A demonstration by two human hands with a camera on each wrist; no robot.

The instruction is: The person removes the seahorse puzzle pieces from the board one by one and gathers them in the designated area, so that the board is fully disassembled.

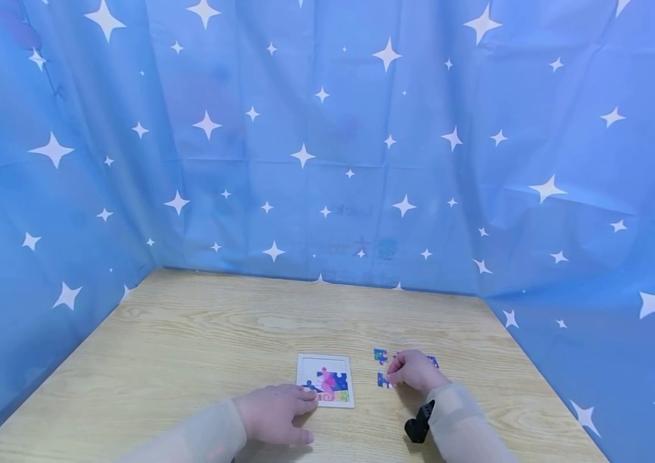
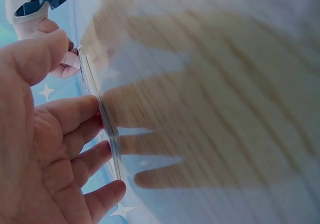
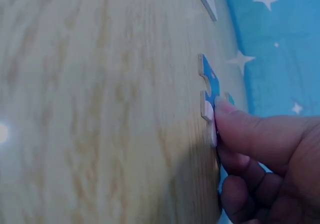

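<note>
A white-framed puzzle tray (image 1: 352,386) lies on the table, partly filled with joined pieces that show a pink seahorse (image 1: 328,381) on blue. My left hand (image 1: 278,413) rests at the tray's near left corner, fingers extended and fingertips on its edge; the left wrist view has those fingertips (image 2: 102,151) along the thin tray side. To the right, my right hand (image 1: 416,371) pinches a blue puzzle piece (image 3: 210,79) with a pale pink part, thumb on its edge and the other fingers curled. The piece is low over the wood, partly hidden by the thumb.
Another blue and green puzzle piece (image 1: 380,355) lies just beyond the right hand. More pieces (image 1: 433,361) show behind that hand, partly covered by it. The wooden table (image 1: 217,334) meets a blue star-patterned curtain (image 1: 304,193) at its back and sides.
</note>
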